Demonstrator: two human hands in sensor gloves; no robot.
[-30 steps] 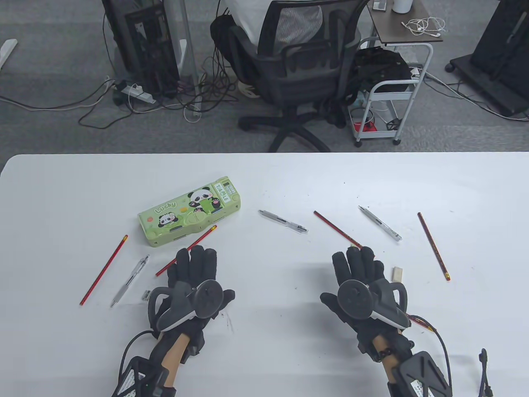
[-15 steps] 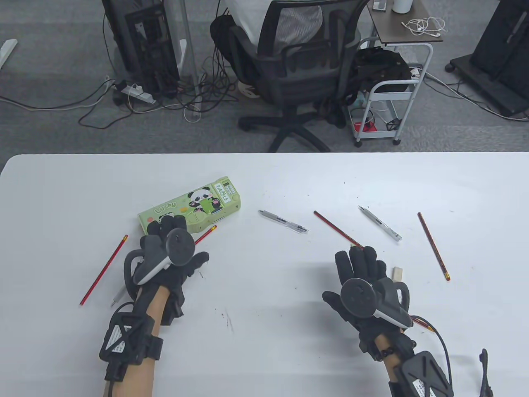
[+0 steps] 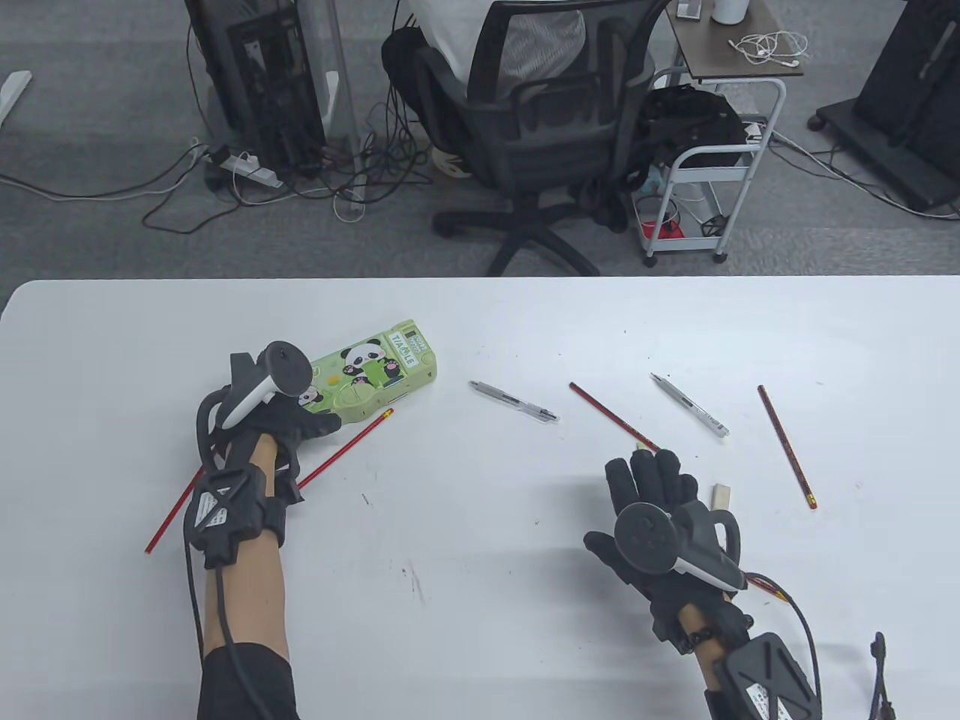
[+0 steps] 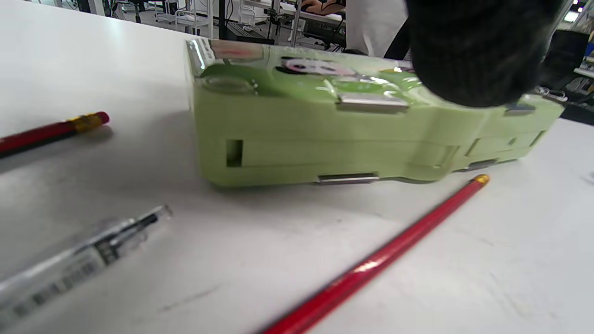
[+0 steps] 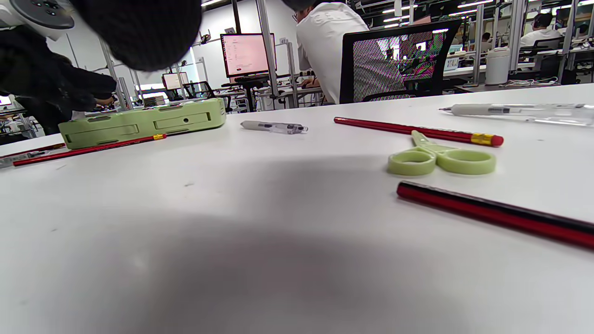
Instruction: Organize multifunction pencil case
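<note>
My left hand [image 3: 289,420] covers the near-left end of the pencil case [image 3: 375,371], so I cannot tell whether that grip clasps it or just rests there. The scissors [image 5: 441,160] hide under my right hand [image 3: 652,495] from above. Half a second ago the left hand sat nearer me; now it reaches onto the case, which lies left of centre on the surface [image 3: 480,540]. My right hand lies flat, fingers released.
</note>
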